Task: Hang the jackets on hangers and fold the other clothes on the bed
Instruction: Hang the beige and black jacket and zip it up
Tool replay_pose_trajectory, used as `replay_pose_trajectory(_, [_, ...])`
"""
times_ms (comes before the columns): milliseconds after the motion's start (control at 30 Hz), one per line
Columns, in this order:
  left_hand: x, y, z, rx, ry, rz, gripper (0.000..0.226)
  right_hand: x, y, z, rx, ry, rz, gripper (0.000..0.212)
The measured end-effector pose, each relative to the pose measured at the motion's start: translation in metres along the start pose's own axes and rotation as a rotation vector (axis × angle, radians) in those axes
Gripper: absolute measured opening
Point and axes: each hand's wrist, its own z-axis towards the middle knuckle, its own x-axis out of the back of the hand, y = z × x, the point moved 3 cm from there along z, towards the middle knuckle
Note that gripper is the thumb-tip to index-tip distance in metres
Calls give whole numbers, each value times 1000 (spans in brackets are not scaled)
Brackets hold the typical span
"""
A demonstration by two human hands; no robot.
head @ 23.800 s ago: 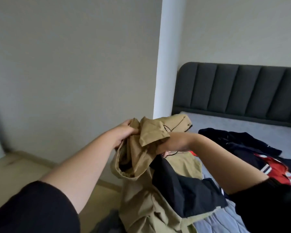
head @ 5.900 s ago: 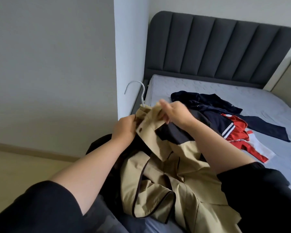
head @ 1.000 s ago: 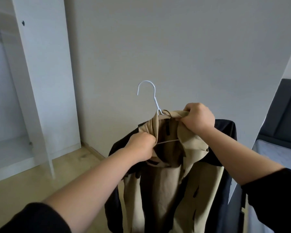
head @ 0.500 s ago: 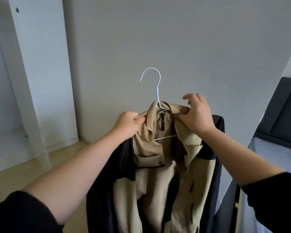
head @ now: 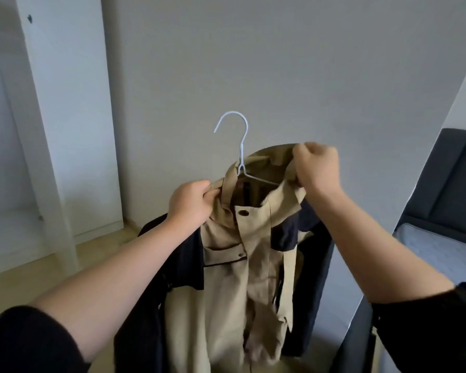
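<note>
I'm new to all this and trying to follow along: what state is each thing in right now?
jacket, draped on the hanger, held up in the air, not hung on any rail
hanger, inside the jacket's neck, hook free and pointing up
left hand, pinches the collar's left side
right hand, grips the collar's right side, blurred
wardrobe, open, inside showing
bed, only a corner in view

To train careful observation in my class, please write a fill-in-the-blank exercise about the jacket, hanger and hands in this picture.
1. The wire hanger inside the tan jacket is ____ in colour.
2. The left hand and the right hand both grip the ____ near its collar.
3. The bed lies on the person's ____ side.

Missing words: white; jacket; right.
</note>
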Motion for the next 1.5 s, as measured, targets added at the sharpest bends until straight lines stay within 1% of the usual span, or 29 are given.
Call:
replay_pose_trajectory(33, [-1, 0, -2, -2, 20, -29, 45, -6, -3, -8, 83, -69, -124, 27])
replay_pose_trajectory(100, [-4, 3, -4, 1, 47, -70, 47, -31, 6, -35, 245, -356, -554, 28])
replay_pose_trajectory(133, [-5, 4, -4, -5, 48, -77, 48, -38, 16, -45, 258, -485, -661, 29])
replay_pose_trajectory(167, [-6, 5, -4, -17, 46, -74, 47, -40, 27, -48, 247, -591, -638, 29])
replay_pose_trajectory(200, [-6, 6, -4, -31, 46, -62, 47, -37, 32, -48, 229, -643, -530, 29])
replay_pose_trajectory(233, [-6, 6, -4, -48, 48, -46, 46, -29, 36, -43, 217, -593, -406, 26])
replay_pose_trajectory(267, [-5, 5, -3, -65, 52, -32, 47, -18, 40, -37, 253, -474, -366, 21])
replay_pose_trajectory(300, [-5, 5, -2, -81, 58, -23, 49, -6, 41, -30, 332, -298, -382, 20])
replay_pose_trajectory(333, [-5, 5, -1, -96, 63, -19, 51, 5, 43, -25, 386, -147, -468, 29])
replay_pose_trajectory(367, [-5, 6, -1, -109, 66, -20, 53, 10, 48, -19, 395, -88, -549, 38])
replay_pose_trajectory(400, [-5, 6, 0, -118, 67, -22, 54, 12, 55, -12, 336, -148, -599, 41])
replay_pose_trajectory(433, [-6, 6, 0, -118, 66, -20, 54, 12, 61, -6, 251, -276, -593, 37])
replay_pose_trajectory(467, [-8, 5, 0, -106, 67, -13, 54, 10, 67, -4, 152, -446, -566, 28])
replay_pose_trajectory(500, [-11, 4, -1, -86, 67, -7, 54, 8, 73, -2, 78, -577, -531, 18])
replay_pose_trajectory(533, [-13, 4, -1, -64, 65, -3, 52, 7, 76, -3, 49, -612, -495, 15])
replay_pose_trajectory(567, [-16, 5, -1, -49, 60, -3, 51, 6, 78, -2, 39, -562, -453, 23])
replay_pose_trajectory(600, [-18, 7, 0, -43, 55, -11, 47, 9, 78, 0, 40, -458, -434, 32])
replay_pose_trajectory(633, [-19, 10, 3, -48, 52, -25, 42, 13, 77, 1, 41, -339, -431, 36])
replay_pose_trajectory(667, [-19, 14, 8, -67, 53, -44, 36, 18, 76, 2, 45, -239, -438, 36])
replay_pose_trajectory(733, [-16, 26, 20, -144, 65, -72, 20, 30, 70, 7, 28, -78, -435, 24])
replay_pose_trajectory(767, [-13, 33, 26, -185, 70, -71, 21, 38, 65, 11, 21, -14, -431, 18])
replay_pose_trajectory(800, [-12, 40, 33, -214, 65, -55, 27, 48, 60, 16, 27, 43, -429, 13])
replay_pose_trajectory(867, [-10, 57, 47, -229, 30, 38, 34, 70, 46, 27, 64, 150, -450, 10])
replay_pose_trajectory(933, [-9, 77, 56, -211, 6, 123, 32, 94, 31, 36, 98, 232, -500, 8])
replay_pose_trajectory(1033, [-1, 121, 67, -186, 50, 145, 39, 134, 6, 44, 137, 315, -574, 8])
replay_pose_trajectory(1133, [12, 179, 70, -194, 130, 81, 39, 187, -24, 43, 167, 445, -630, 7])
replay_pose_trajectory(1267, [33, 265, 64, -278, 246, 13, 34, 265, -70, 31, 180, 649, -627, 11])
replay_pose_trajectory(1367, [50, 322, 54, -348, 322, -59, 32, 319, -105, 19, 248, 759, -641, 15])
replay_pose_trajectory(1500, [68, 393, 38, -395, 334, -134, 31, 386, -144, -1, 292, 885, -691, 15])
